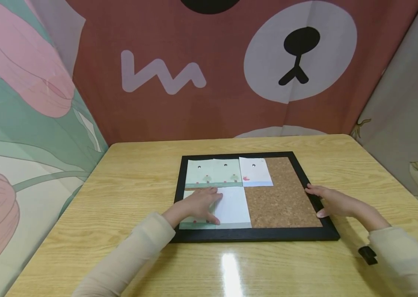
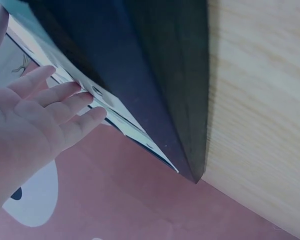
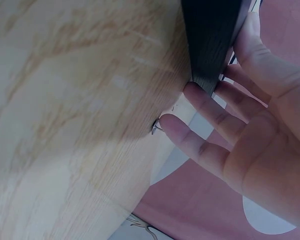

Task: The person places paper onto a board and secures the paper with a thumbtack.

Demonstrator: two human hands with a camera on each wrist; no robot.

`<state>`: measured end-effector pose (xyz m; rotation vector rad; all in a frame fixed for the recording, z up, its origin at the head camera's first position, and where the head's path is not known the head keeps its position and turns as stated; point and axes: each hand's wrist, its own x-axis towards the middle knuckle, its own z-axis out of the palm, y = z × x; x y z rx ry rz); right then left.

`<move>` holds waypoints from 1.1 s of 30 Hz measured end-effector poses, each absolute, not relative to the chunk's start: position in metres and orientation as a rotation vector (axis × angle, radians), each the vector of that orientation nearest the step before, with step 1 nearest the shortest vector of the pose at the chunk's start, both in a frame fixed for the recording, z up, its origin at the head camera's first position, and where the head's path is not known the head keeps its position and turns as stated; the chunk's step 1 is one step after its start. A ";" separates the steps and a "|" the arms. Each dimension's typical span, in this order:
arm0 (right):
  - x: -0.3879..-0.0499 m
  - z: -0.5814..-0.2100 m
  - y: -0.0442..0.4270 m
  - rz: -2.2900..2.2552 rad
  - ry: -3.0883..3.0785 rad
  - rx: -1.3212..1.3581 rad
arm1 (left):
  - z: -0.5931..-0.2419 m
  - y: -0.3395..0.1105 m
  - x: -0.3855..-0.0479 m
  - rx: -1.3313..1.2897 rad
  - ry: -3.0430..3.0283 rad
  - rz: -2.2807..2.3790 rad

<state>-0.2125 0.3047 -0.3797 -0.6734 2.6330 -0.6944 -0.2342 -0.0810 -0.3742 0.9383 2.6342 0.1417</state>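
Note:
A black-framed cork board [image 1: 281, 206] lies on the table. Three sheets in its top row, a pale green pair [image 1: 199, 175] and a white sheet with a red mark [image 1: 255, 172], each carry a round pin. Below them lie a white sheet [image 1: 233, 206] and a partly covered greenish sheet [image 1: 190, 225]. My left hand [image 1: 199, 205] rests over these lower sheets, fingers spread; the left wrist view shows its palm and straight fingers. At the board's right edge, my right hand [image 1: 339, 203] touches the frame [image 3: 210, 45] with fingers extended. One fingertip is beside a tiny shiny item [image 3: 156, 126].
A small black object [image 1: 367, 255] lies on the wooden table [image 1: 138, 173] near my right sleeve. Behind the table hangs a reddish cloth [image 1: 224, 111] with a cartoon animal print. Patterned fabric [image 1: 27, 136] covers the left side.

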 end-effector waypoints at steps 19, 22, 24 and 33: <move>-0.214 -0.380 0.305 -0.715 2.619 -0.647 | -0.376 -0.074 -0.230 0.996 2.678 0.100; -0.213 -0.380 0.305 -0.705 2.626 -0.650 | -0.378 -0.074 -0.230 0.987 2.687 0.103; -0.212 -0.380 0.305 -0.693 2.634 -0.654 | -0.379 -0.074 -0.231 0.979 2.681 0.114; -0.212 -0.379 0.304 -0.690 2.634 -0.663 | -0.379 -0.073 -0.232 0.956 2.638 0.152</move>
